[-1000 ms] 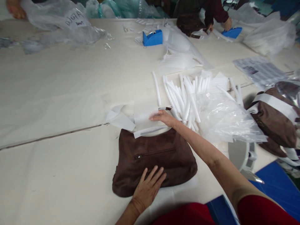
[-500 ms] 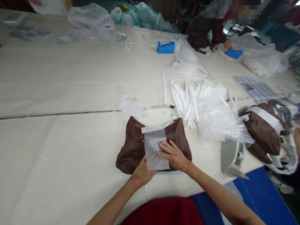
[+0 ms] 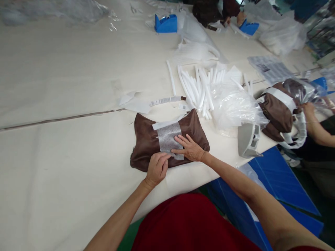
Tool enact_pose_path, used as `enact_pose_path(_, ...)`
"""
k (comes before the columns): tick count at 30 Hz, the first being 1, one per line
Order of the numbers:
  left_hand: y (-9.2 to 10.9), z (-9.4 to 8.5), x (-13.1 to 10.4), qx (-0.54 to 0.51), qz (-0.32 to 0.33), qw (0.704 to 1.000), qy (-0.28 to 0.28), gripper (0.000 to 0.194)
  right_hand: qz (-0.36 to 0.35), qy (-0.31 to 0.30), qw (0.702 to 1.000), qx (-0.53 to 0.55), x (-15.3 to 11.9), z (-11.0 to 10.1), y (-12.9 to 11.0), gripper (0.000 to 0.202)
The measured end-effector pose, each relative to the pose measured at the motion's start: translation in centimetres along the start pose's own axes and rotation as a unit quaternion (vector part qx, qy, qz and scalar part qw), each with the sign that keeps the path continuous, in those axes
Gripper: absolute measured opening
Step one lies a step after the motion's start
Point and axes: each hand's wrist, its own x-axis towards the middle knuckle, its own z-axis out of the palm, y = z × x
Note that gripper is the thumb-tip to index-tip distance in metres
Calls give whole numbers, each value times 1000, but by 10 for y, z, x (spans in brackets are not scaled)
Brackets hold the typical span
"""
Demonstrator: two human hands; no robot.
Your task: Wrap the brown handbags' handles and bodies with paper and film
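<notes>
A brown leather handbag (image 3: 142, 139) lies flat on the table in front of me. Across its middle rests a thin translucent wrapping sheet (image 3: 167, 134), with a white strip (image 3: 167, 122) along its top edge. My right hand (image 3: 191, 149) is flat on the sheet and bag, fingers spread. At the sheet's lower left edge, my left hand (image 3: 157, 169) is closed, its fingertips pinched on that edge. Behind the bag is its strap (image 3: 167, 101), wrapped in pale material, with a small white tag (image 3: 183, 106) near its end.
White foam tubes (image 3: 201, 87) and clear plastic bags (image 3: 235, 104) lie beyond the bag. A grey tape dispenser (image 3: 247, 141) stands near the right table edge, by another wrapped brown bag (image 3: 278, 111). A co-worker's hand (image 3: 310, 111) is beside it. A blue tape dispenser (image 3: 166, 23) sits farther back.
My left hand has come from under the bag's lower edge to its top, at the sheet's lower edge. The sheet's bottom part no longer hangs past the bag. The view has tilted down.
</notes>
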Motion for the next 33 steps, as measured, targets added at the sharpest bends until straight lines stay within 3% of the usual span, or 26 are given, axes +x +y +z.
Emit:
enact_pose_path(2,-1,-1,4,47,17,998,-47,43,1,8,1000,7,3,0,2,60)
enact_pose_path(5,-3,1,9,120,47,974,-187,55,2,21,999,27,6,-5,3,50)
enact_pose_path(8,-4,3,10,153,61,949,-270,64,19,77,996,51,-11,-7,-12,44)
enact_pose_path(12,-4,0,10,148,82,942,-290,73,62,180,977,93,-76,8,-61,50)
enact_pose_path(16,-2,-4,14,151,90,931,-319,83,62,106,987,101,-129,35,-97,57)
enact_pose_path(20,1,-8,21,173,99,913,-356,92,100,61,988,100,-125,50,-94,58)
enact_pose_path(27,-1,-11,24,187,102,900,-381,100,142,137,976,91,-113,64,-92,46)
enact_pose_path(33,-3,-13,26,196,103,891,-395,97,90,131,974,161,-136,69,-96,67)
